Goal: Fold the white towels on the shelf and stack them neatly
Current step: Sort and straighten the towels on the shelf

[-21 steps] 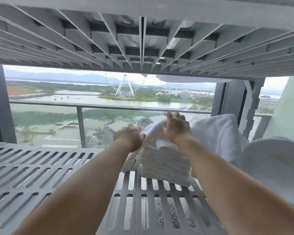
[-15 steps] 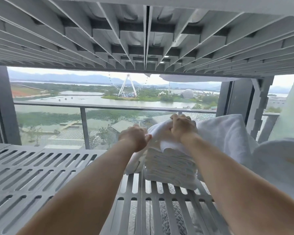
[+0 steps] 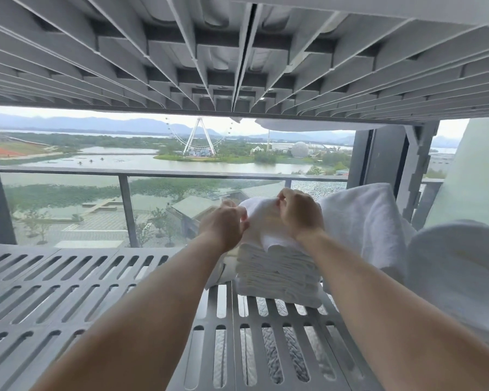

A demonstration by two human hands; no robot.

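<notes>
A stack of several folded white towels (image 3: 277,275) stands on the grey slotted shelf (image 3: 68,289), right of the middle. On top lies a loose white towel (image 3: 261,218), bunched between my hands. My left hand (image 3: 226,224) grips its left edge with curled fingers. My right hand (image 3: 299,213) grips its right part, knuckles toward me. The towel's near corner hangs over the stack's front. My fingertips are hidden in the cloth.
A larger white towel (image 3: 362,221) lies heaped behind and right of the stack. Another bulky white bundle (image 3: 460,272) fills the right edge. The ribbed underside of an upper shelf (image 3: 237,52) hangs low overhead. Behind the shelf are a glass railing and a window.
Both hands have kept hold of the top towel and moved slightly closer together. The camera has edged nearer to the stack.
</notes>
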